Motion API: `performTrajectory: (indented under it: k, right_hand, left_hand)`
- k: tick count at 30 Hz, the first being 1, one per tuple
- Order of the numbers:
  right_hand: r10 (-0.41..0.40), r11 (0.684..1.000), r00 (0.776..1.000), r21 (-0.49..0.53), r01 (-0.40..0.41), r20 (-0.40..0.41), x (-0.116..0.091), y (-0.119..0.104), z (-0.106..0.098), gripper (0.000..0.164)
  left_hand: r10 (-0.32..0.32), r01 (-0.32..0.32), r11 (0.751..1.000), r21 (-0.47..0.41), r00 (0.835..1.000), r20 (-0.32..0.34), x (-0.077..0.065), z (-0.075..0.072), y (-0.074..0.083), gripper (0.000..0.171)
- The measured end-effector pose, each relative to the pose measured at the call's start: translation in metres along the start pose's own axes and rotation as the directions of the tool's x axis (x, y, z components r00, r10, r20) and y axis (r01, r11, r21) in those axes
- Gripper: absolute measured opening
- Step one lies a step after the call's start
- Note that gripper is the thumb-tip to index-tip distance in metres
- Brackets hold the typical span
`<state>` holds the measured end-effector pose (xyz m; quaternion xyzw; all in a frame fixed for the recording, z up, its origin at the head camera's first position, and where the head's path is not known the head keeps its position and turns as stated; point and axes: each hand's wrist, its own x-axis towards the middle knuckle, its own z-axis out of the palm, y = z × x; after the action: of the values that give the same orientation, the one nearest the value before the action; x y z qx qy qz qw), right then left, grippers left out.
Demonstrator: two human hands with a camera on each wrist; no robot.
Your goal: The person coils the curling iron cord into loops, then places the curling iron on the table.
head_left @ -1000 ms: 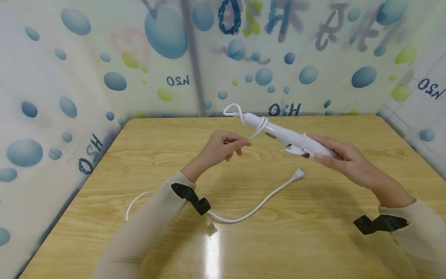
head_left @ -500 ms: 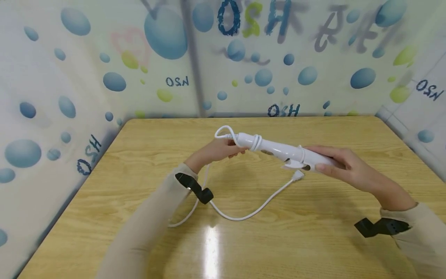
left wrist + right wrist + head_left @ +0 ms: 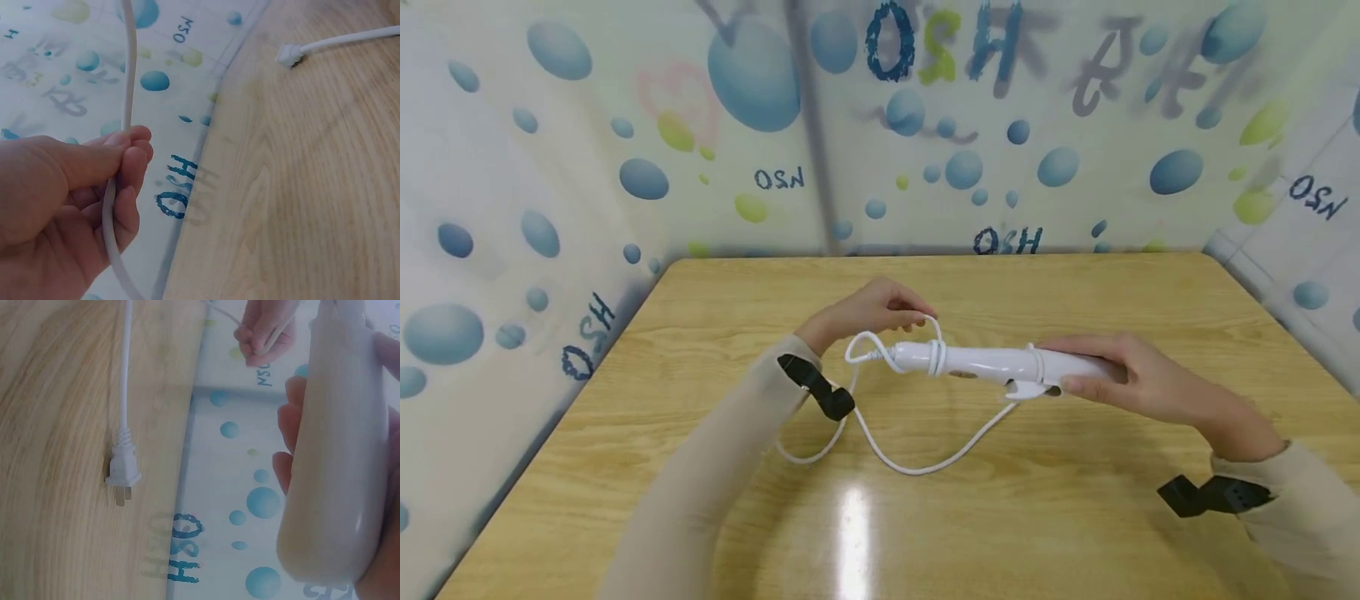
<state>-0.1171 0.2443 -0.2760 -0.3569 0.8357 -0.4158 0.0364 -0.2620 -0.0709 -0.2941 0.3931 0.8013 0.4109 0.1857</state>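
My right hand (image 3: 1150, 385) grips one end of a white hair iron (image 3: 988, 363), held nearly level above the table. A small lever sticks out from its underside near the middle. White cord is wound round the iron near its left end, where the cord leaves the body in a loop, and another turn circles the middle. Just behind that left end, my left hand (image 3: 872, 308) pinches the white cord (image 3: 130, 75) between thumb and fingers. The cord's two-pin plug (image 3: 123, 467) lies on the table in the right wrist view; in the head view the iron hides it.
The light wooden table (image 3: 1037, 517) carries the slack cord in a curve below the iron. A patterned wall covering (image 3: 850, 125) with blue bubbles rises behind the table and along both sides. A black wrist strap (image 3: 816, 387) sits on each sleeve.
The iron has come down and levelled out in my right hand. My left hand went under its cord end, then came up behind it, carrying cord round. The slack cord shifted on the table.
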Motion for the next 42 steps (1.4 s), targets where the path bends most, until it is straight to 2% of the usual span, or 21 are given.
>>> performTrajectory:
  k: [2, 5, 7, 9, 15, 20, 23, 27, 35, 38, 42]
  right_hand:
    - [-0.009, 1.0, 1.0, 0.019, 0.009, 0.024, -0.001, 0.001, 0.001, 0.044]
    - [-0.013, 1.0, 0.999, 0.007, 0.013, 0.047, -0.001, 0.001, 0.002, 0.044]
    - [-0.014, 0.999, 0.998, -0.036, 0.016, 0.054, -0.001, 0.001, 0.002, 0.043]
    - [-0.001, 0.995, 0.998, -0.098, 0.007, 0.058, 0.0, 0.002, 0.003, 0.042]
    - [0.091, 0.97, 0.993, -0.231, -0.073, 0.071, 0.001, 0.005, 0.005, 0.039]
    - [0.182, 0.951, 0.981, -0.264, -0.157, 0.071, 0.004, 0.008, 0.008, 0.039]
    - [0.247, 0.93, 0.967, -0.297, -0.218, 0.06, 0.005, 0.01, 0.008, 0.041]
    - [0.288, 0.9, 0.957, -0.35, -0.26, 0.03, 0.006, 0.014, 0.007, 0.043]
    - [0.28, 0.906, 0.96, -0.33, -0.265, -0.002, 0.003, 0.017, 0.001, 0.043]
    - [0.281, 0.899, 0.96, -0.345, -0.269, -0.015, 0.002, 0.017, -0.001, 0.043]
    - [0.271, 0.882, 0.962, -0.394, -0.258, -0.024, 0.005, 0.018, 0.001, 0.043]
  left_hand:
    - [0.006, -0.007, 0.999, 0.046, 1.0, 0.019, 0.001, -0.003, 0.002, 0.021]
    - [-0.015, 0.016, 0.994, 0.104, 1.0, -0.007, 0.002, -0.008, 0.007, 0.019]
    - [-0.029, 0.034, 0.992, 0.125, 0.999, -0.036, 0.0, -0.012, 0.012, 0.019]
    - [-0.016, 0.025, 0.99, 0.137, 0.998, -0.066, -0.003, -0.014, 0.018, 0.018]
    - [0.099, -0.09, 0.993, 0.07, 0.987, -0.13, -0.013, -0.015, 0.043, 0.015]
    - [0.136, -0.133, 0.99, 0.038, 0.986, -0.094, -0.022, -0.008, 0.067, 0.013]
    - [0.105, -0.103, 0.994, 0.034, 0.992, -0.069, -0.029, -0.003, 0.079, 0.012]
    - [0.018, -0.017, 1.0, 0.012, 0.999, -0.048, -0.037, 0.002, 0.089, 0.012]
    - [-0.09, 0.091, 0.995, 0.028, 0.995, -0.045, -0.049, -0.003, 0.098, 0.013]
    - [-0.096, 0.096, 0.995, 0.011, 0.995, -0.033, -0.051, -0.002, 0.102, 0.014]
    - [-0.067, 0.067, 0.998, -0.009, 0.998, 0.0, -0.05, 0.008, 0.106, 0.017]
